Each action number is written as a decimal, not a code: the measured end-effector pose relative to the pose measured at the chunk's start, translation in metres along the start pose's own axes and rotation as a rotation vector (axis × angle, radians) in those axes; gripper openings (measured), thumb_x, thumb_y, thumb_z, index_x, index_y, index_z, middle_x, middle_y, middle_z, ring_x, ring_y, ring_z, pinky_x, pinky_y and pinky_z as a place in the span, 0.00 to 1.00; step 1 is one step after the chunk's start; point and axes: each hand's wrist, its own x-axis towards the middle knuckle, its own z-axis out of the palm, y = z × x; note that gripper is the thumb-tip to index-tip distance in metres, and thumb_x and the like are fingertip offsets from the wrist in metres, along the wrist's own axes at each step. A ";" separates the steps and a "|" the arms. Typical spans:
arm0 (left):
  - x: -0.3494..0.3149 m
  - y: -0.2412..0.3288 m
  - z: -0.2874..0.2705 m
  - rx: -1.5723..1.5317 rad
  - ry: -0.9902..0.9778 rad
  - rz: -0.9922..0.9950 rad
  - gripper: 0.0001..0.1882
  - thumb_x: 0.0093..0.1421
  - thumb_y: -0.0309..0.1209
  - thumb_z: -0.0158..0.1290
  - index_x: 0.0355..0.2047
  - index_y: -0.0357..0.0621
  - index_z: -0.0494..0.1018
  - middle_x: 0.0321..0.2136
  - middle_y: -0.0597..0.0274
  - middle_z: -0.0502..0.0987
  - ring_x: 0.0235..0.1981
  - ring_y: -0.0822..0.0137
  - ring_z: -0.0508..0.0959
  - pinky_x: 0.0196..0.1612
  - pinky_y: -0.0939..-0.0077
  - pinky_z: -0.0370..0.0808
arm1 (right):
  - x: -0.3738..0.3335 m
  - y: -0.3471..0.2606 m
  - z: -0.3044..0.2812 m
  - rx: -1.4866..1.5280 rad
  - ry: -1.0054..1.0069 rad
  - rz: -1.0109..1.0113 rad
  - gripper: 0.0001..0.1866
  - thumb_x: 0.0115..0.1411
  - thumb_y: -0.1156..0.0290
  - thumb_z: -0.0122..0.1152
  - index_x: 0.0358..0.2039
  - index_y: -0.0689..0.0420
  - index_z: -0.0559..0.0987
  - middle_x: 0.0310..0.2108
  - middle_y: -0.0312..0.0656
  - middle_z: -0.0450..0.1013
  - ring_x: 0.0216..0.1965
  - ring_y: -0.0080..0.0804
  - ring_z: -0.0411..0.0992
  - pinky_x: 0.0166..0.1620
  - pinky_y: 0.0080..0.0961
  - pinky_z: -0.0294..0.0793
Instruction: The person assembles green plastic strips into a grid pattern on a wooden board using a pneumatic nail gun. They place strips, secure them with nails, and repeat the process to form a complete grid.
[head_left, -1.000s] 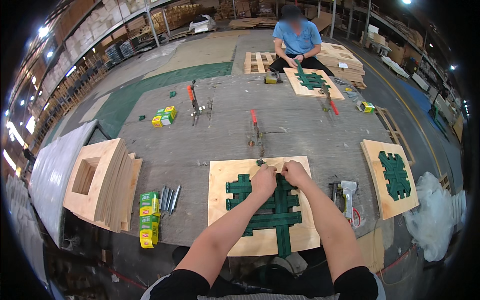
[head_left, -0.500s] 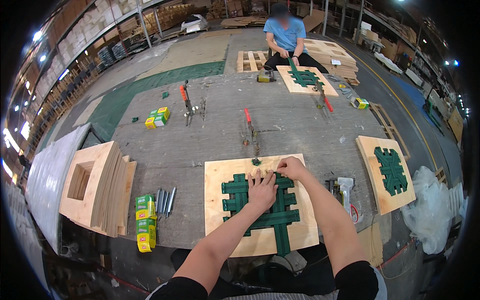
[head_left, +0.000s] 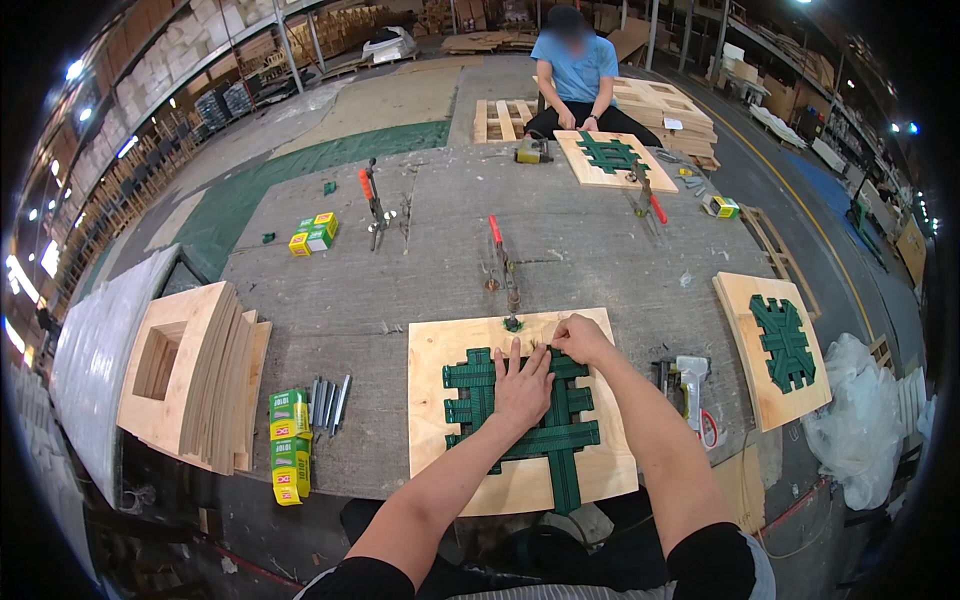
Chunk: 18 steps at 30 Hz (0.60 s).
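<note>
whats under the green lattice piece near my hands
A square plywood board lies under the green lattice, showing around it. The left hand covers the lattice's middle, so the wood beneath there is hidden.

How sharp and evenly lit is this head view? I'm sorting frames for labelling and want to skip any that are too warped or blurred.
Head view: strong fisheye bend, so the table edge curves and black corners ring the picture; the centre is sharp, with the left hand flat on the green lattice and the right hand at its far edge, both crisp; light is even, shadows soft, with small lamp glare at the rim.
</note>
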 end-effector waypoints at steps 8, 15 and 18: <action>0.002 0.001 -0.002 -0.021 0.027 0.006 0.24 0.71 0.42 0.47 0.64 0.50 0.71 0.68 0.66 0.67 0.72 0.43 0.58 0.73 0.33 0.47 | 0.001 -0.003 -0.003 0.043 -0.005 0.029 0.09 0.56 0.70 0.72 0.35 0.61 0.86 0.30 0.49 0.83 0.31 0.38 0.82 0.39 0.35 0.81; -0.001 0.001 -0.003 -0.043 0.028 -0.002 0.24 0.72 0.42 0.47 0.65 0.52 0.71 0.68 0.66 0.67 0.72 0.42 0.59 0.73 0.33 0.48 | -0.025 0.002 -0.020 0.368 0.187 0.110 0.11 0.59 0.69 0.69 0.40 0.61 0.86 0.33 0.47 0.83 0.31 0.36 0.82 0.39 0.35 0.81; 0.001 0.002 -0.003 -0.056 0.045 0.005 0.24 0.72 0.43 0.46 0.65 0.52 0.70 0.69 0.67 0.66 0.72 0.42 0.59 0.73 0.34 0.47 | -0.067 0.044 -0.058 0.358 0.508 0.149 0.13 0.62 0.64 0.66 0.41 0.60 0.86 0.35 0.49 0.83 0.36 0.39 0.82 0.42 0.34 0.80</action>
